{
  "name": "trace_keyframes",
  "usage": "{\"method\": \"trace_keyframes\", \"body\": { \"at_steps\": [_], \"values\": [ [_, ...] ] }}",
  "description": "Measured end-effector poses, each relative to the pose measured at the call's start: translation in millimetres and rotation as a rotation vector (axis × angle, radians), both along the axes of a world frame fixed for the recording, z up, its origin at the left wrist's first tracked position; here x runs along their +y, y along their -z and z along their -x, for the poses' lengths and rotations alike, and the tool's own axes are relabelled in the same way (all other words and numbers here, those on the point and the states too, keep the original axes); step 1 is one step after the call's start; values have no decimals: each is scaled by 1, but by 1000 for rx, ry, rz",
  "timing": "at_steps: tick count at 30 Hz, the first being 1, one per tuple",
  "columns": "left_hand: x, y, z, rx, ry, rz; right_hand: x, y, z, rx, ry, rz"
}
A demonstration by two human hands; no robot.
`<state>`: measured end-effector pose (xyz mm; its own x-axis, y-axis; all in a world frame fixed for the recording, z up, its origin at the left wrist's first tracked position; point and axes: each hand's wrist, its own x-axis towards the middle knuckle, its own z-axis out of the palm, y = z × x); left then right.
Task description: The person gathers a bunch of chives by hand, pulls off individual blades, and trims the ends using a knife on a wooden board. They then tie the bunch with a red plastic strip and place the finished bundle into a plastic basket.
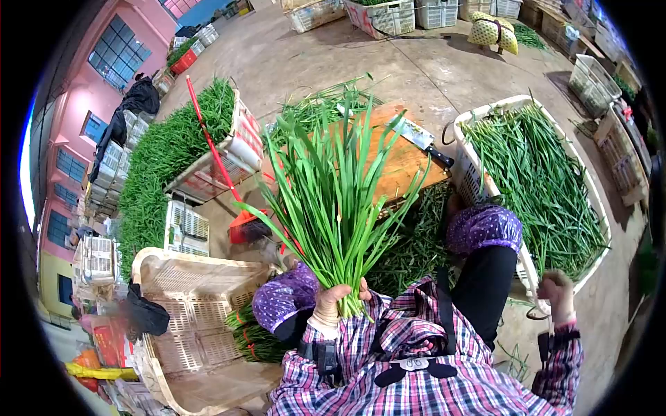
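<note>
A fanned bunch of garlic chives [336,208] stands upright in front of me, stem ends down. My left hand [331,302] is wrapped round its lower stems, above my lap. Off to the right, my right hand [557,295] is raised with its fingers curled in, beside the near end of a white crate [602,197] heaped with loose chives [531,180]; nothing shows in it. Behind the bunch lies a wooden board [409,170], partly covered by the leaves. A cleaver [416,135] with a black handle rests on the board.
An open pale crate [156,260] stands at my left, with banded bundles [253,336] beside it. Further left are crates full of greens [177,142] and a red-handled broom [208,132]. Cut leaves [409,243] lie under the board. More crates [392,17] stand at the back.
</note>
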<state>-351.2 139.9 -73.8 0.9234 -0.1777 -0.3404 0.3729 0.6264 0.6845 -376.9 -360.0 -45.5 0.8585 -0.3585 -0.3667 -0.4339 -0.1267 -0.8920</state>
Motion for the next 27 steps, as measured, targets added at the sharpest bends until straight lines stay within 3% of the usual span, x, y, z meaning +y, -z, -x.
{"method": "trace_keyframes", "body": {
  "at_steps": [3, 5, 7, 9, 10, 12, 15, 16, 17, 19, 21, 23, 25, 26, 27],
  "values": [
    [-3, -5, -1, 36, -4, -59, -69, 63, 80, 158, 90, 3],
    [-8, -9, -1, 58, -9, -49, -97, 99, 128, 375, 329, -252],
    [-8, -6, -2, 79, -25, -41, -105, 107, 166, 767, -163, 211],
    [-4, 2, -4, -17, 64, 54, -49, 41, 135, 1129, -537, 577],
    [-5, 0, -3, -1, 70, 67, -57, 44, 133, 1136, -432, 474],
    [-3, 4, -3, 30, 101, 92, -51, 28, 101, 1034, -461, 456],
    [-1, 6, -2, 43, 151, 97, -1, -34, 28, 604, -332, 458],
    [-1, 7, -3, 56, 169, 91, -17, -4, 21, 261, -381, 465],
    [-2, 3, -2, 70, 180, 85, 36, -62, -12, 288, -274, 250],
    [-9, -1, -1, 0, 90, -38, 79, -91, -43, 38, -444, 132],
    [-16, -9, -3, -69, 110, -53, 117, -107, -62, -9, -617, -47],
    [-17, 10, -3, -142, 8, -257, 168, -129, -75, -292, -946, -1],
    [-23, -12, -5, -118, 82, -155, 211, -136, -85, -607, -1176, -95],
    [-29, -23, -5, -184, 20, -289, 234, -137, -88, -713, -1227, -205],
    [-42, -36, -4, -131, -50, -149, 256, -134, -89, -810, -1233, -307]
  ]
}}
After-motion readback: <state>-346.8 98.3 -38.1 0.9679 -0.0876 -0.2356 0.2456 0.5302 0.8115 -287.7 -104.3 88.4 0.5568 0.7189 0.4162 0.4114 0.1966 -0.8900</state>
